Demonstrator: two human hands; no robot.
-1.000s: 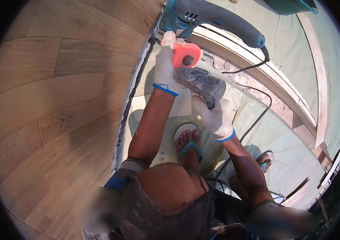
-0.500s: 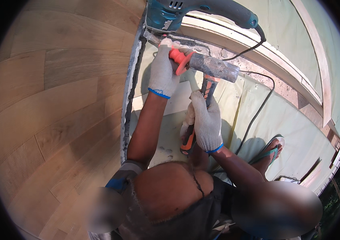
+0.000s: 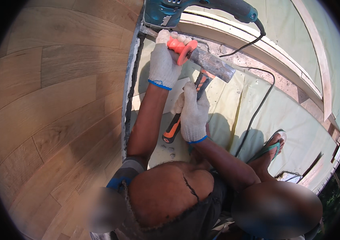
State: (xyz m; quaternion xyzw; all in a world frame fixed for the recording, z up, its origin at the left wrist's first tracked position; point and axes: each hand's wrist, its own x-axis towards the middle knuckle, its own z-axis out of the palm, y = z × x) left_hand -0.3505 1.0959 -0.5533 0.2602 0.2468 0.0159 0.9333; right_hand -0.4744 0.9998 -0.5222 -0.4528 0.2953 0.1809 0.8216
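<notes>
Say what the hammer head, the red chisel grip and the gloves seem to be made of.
Hammer head: probably steel, dull grey, scuffed and mottled. Red chisel grip: likely rubber or soft plastic, matte, evenly coloured, with a rounded guard. Gloves: knitted yarn by the look of their fine texture, off-white with blue cuff edges; cotton or synthetic, I can't tell.

Plank floor [image 3: 66, 96]: left, its right edge running alongside the sheet [image 3: 224, 100]
Power tool [image 3: 166, 14]: beyond the left grip [image 3: 164, 64], beside that edge
Chisel [image 3: 180, 49]: in the left grip, blade end near that edge
Hammer [image 3: 214, 66]: in the right grip [image 3: 195, 112], head right of the chisel, contact unclear
Cord [image 3: 263, 32]: off the power tool's right end
Sandalled foot [image 3: 272, 150]: on the sheet, right of the right grip
</notes>
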